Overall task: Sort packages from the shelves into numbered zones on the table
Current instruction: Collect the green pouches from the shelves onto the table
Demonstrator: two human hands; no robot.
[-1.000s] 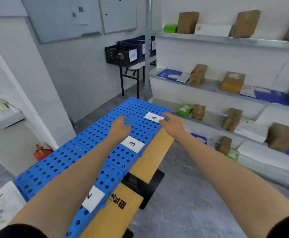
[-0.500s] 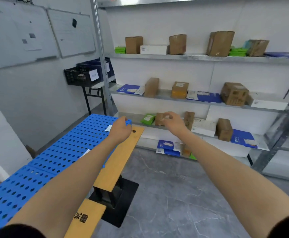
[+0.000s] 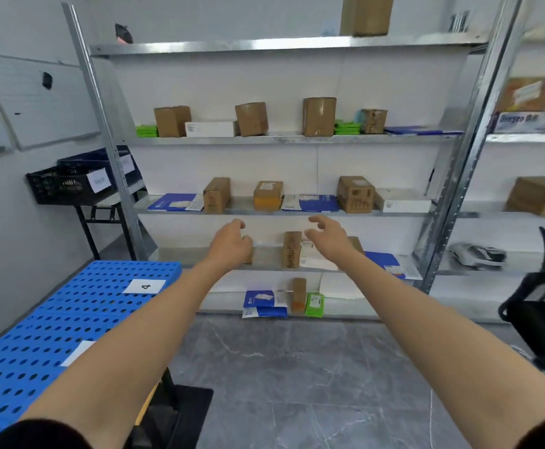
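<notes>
Both arms reach toward the shelves [image 3: 280, 140] — left hand [image 3: 232, 243] and right hand [image 3: 327, 239] loosely curled, holding nothing. An upright brown box [image 3: 291, 254] stands between them. The left hand overlaps a smaller box [image 3: 249, 254], maybe touching it — hard to tell.

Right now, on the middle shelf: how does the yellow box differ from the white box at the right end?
The yellow box is compact and blocky; the white box is long and low. The yellow box sits near the middle beside a blue envelope; the white box sits by the right post. Both rest flat on the same shelf.
</notes>
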